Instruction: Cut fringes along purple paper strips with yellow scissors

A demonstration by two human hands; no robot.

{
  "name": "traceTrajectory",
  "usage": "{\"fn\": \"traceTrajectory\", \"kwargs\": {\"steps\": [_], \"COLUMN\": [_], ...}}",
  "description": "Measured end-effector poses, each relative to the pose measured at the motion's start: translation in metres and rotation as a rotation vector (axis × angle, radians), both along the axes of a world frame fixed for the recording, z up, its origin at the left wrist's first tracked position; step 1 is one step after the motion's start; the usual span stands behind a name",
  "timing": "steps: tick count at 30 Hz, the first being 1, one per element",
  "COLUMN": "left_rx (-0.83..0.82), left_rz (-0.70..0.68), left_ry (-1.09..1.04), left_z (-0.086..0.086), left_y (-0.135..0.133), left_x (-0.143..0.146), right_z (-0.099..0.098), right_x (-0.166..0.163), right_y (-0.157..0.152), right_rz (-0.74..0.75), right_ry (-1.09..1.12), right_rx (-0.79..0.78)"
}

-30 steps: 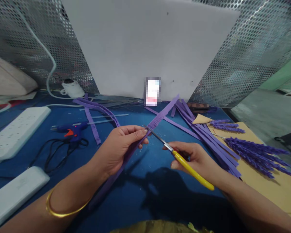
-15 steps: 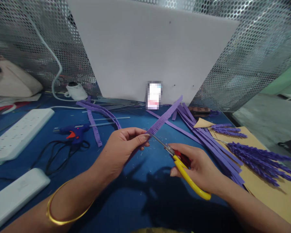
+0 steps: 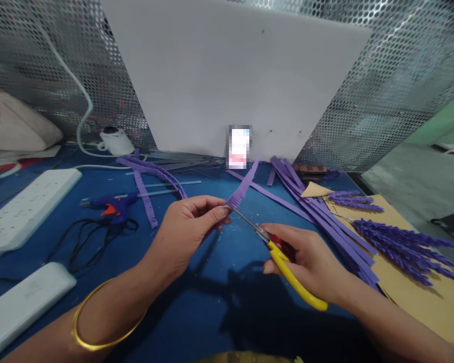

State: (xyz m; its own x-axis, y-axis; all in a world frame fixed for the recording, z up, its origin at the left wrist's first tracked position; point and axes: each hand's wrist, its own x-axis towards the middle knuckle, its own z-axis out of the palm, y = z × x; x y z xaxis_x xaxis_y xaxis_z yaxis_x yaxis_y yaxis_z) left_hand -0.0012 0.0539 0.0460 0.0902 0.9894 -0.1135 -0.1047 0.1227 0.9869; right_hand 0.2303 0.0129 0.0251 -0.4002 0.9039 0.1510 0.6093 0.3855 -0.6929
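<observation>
My left hand [image 3: 196,224] pinches the near end of a fringed purple paper strip [image 3: 242,189] between thumb and fingers. The strip rises away from the pinch with a slight curve, and small cuts run along its edge. In my right hand [image 3: 308,257] are scissors with yellow and red handles [image 3: 297,285]. Their blades point left, and the tips meet the strip right beside my left thumb. The blades look nearly closed. Behind my right hand a bundle of uncut purple strips [image 3: 325,227] lies on the blue table [image 3: 212,322].
At the left lie a blue glue gun [image 3: 117,204] with a black cord, a white power strip [image 3: 34,206] and a long white device [image 3: 30,307]. A lit phone [image 3: 238,146] leans on the white board [image 3: 227,75]. Purple lavender-like stems [image 3: 401,247] rest on brown paper [image 3: 435,312] at the right.
The strip's free end has swung left and bent, where before it stood straighter toward the upper right. Both hands keep nearly the same places, and the whole view has shifted slightly.
</observation>
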Motion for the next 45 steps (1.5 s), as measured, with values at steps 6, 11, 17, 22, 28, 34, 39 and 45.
{"fn": "traceTrajectory", "kwargs": {"steps": [6,11,17,22,28,34,39,45], "left_rx": [-0.031,-0.037,-0.021,-0.018,-0.037,-0.026,-0.002,-0.058], "left_rz": [0.001,0.002,0.000,0.007,0.005,0.011,-0.014,-0.060], "left_ry": [0.022,0.026,0.036,0.059,0.056,0.043,0.013,0.086], "left_z": [0.003,0.004,0.003,0.003,0.004,0.000,-0.008,-0.017], "left_y": [-0.001,0.000,0.000,0.000,0.000,0.004,0.003,-0.020], "left_x": [0.000,0.000,-0.001,-0.002,-0.001,-0.002,-0.002,0.002], "right_z": [0.002,0.004,0.002,0.001,-0.002,-0.002,-0.001,-0.007], "right_x": [0.000,0.000,0.001,0.000,0.001,-0.002,-0.007,-0.006], "right_y": [0.001,0.001,0.000,0.000,0.000,0.001,-0.004,-0.030], "right_rz": [0.017,0.016,0.030,0.032,0.020,0.000,-0.031,-0.056], "right_ry": [0.002,-0.004,-0.003,-0.003,-0.053,-0.091,-0.112,-0.171], "right_rx": [-0.017,-0.006,0.023,0.058,0.136,0.138,0.070,-0.019]}}
